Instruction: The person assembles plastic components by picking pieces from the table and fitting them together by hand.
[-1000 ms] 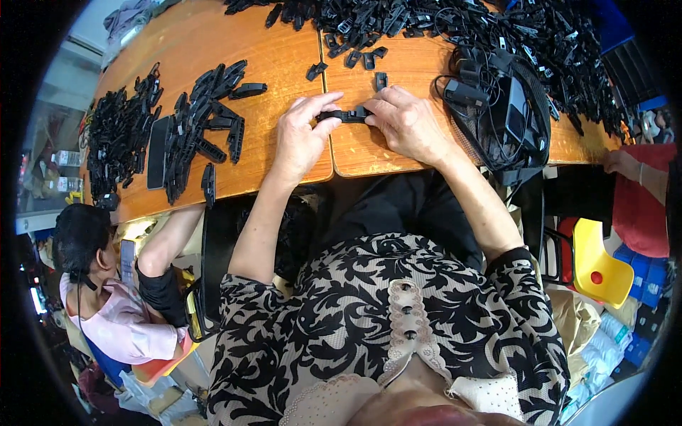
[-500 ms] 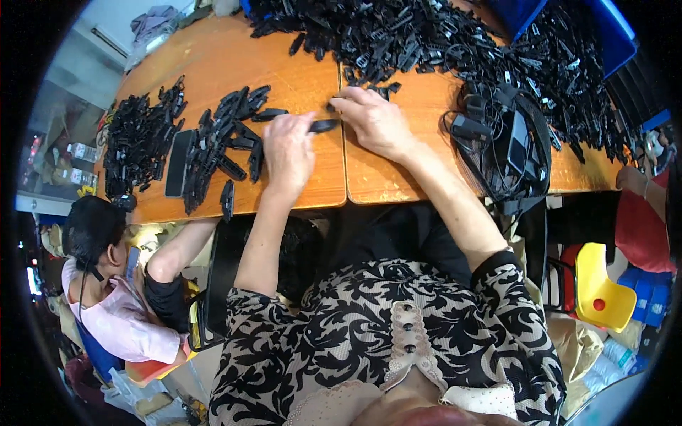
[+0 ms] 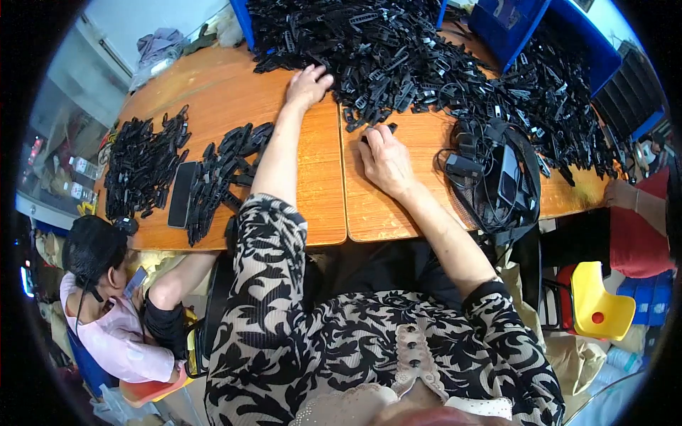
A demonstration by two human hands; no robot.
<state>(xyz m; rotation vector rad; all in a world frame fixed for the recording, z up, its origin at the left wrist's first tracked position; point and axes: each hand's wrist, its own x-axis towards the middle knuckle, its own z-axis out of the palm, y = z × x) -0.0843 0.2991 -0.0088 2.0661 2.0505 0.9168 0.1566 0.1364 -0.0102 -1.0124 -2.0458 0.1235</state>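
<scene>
My left hand [image 3: 307, 88] reaches far over the table to the near edge of the big heap of black plastic parts [image 3: 355, 57]. Its fingers are apart, with no part visible in them. Closer to me, just right of the table seam, my right hand [image 3: 387, 163] is curled with its fingertips around a small black plastic part [image 3: 367, 135], mostly hidden by the fingers. A few loose black pieces lie just beyond it. Left of my left forearm, a smaller pile of long black parts [image 3: 213, 188] is partly covered by my sleeve.
A black phone [image 3: 182, 193] lies between that pile and another black pile [image 3: 142, 160]. At right sits a mesh basket [image 3: 483, 206] with cables and devices. Blue bins [image 3: 508, 28] stand behind. A seated person in pink [image 3: 117, 334] is at left; a person in red is at right.
My left hand has moved away from me to the large heap; the black part it held no longer shows. My right hand has shifted slightly right and nearer. The view has tilted.
</scene>
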